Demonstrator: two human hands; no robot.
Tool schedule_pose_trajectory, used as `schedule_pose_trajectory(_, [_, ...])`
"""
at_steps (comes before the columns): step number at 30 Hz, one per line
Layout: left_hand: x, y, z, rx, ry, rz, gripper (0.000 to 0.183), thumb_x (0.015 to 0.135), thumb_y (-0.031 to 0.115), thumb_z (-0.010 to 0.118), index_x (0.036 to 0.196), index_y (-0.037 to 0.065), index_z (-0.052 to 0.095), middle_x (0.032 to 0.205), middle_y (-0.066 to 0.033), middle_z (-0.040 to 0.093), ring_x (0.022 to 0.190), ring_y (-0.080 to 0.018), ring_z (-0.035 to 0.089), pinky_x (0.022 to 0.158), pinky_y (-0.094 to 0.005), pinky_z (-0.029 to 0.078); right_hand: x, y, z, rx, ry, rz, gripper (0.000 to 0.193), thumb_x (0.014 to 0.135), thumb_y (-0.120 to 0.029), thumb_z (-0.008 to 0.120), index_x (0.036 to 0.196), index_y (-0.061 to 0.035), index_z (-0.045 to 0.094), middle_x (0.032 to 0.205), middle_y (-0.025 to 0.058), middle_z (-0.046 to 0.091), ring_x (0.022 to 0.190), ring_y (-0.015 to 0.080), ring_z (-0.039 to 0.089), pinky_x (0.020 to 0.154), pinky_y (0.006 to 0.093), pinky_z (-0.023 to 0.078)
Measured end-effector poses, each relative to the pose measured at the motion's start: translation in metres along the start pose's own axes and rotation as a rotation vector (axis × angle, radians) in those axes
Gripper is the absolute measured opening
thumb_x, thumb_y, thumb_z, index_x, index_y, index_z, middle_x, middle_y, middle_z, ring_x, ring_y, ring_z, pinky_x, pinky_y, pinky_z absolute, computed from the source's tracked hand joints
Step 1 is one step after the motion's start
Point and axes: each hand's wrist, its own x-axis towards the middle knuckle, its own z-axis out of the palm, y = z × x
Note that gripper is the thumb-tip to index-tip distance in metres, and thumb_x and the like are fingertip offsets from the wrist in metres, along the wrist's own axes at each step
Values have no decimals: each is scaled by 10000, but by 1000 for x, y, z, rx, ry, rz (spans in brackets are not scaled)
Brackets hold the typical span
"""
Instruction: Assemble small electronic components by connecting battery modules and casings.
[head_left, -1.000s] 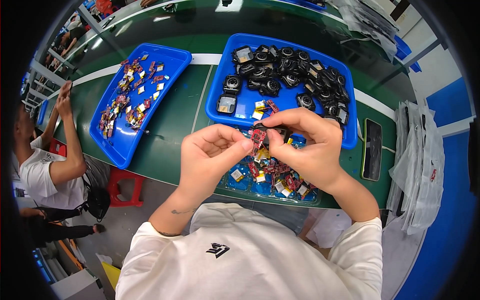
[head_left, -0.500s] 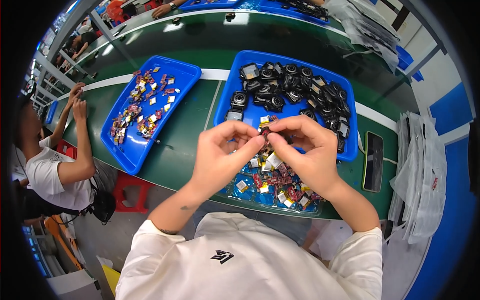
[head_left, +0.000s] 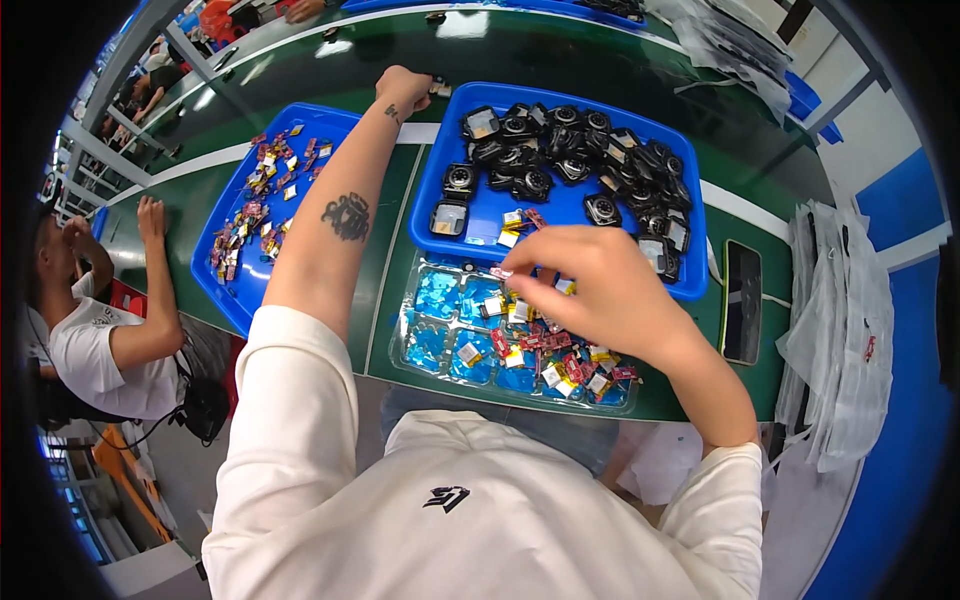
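My left arm stretches far forward over the green belt. At its end my left hand [head_left: 403, 90] is closed, with a small black watch case [head_left: 440, 88] at its fingertips, just above or on the belt. My right hand [head_left: 600, 290] pinches a small red circuit board [head_left: 501, 273] between thumb and forefinger. Below it lies a clear plastic tray [head_left: 398, 350] with blue-lined compartments, where several battery-and-board pieces [head_left: 556, 374] are heaped. Beyond it stands a blue bin [head_left: 425, 215] with many black watch cases [head_left: 570, 142] and a few battery pieces [head_left: 512, 228] in its near part.
Left of my arm, another blue bin [head_left: 205, 262] holds loose battery-and-board pieces. A phone in a green-edged case [head_left: 742, 300] lies at the right, near hanging plastic sheets [head_left: 835, 340]. A co-worker [head_left: 110, 340] sits at the left.
My hands were together over the tray on a small dark piece. They have parted: the left has reached forward to the belt with a watch case, while the right stays over the tray.
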Motion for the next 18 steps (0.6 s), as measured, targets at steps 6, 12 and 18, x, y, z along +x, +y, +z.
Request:
schedule_pose_trajectory(6, [2,-19,-10,432,137,152,333,792,301,705,846,-27,682,867,-177,686,769,-276,686,680,-357,551,-1,-2,3,-300,-89,-13,100,804,-156,637,804,-62,671,729,81,650,687,267,631,592,375,492])
schedule_pose_trajectory(12, [-132,22,-45,290,-33,786,338,797,340,697,797,3,696,662,-104,663,616,-195,645,605,-314,496,-5,1,1,-357,-39,38,107,799,-161,639,786,-56,659,707,96,640,675,283,629,590,393,487])
schedule_pose_trajectory(18, [-293,-34,-72,181,-551,854,183,676,111,811,707,20,656,651,-42,588,549,-118,524,492,-247,392,-5,6,3,-363,-72,76,108,788,-160,643,806,-56,668,702,108,638,680,295,628,596,404,490])
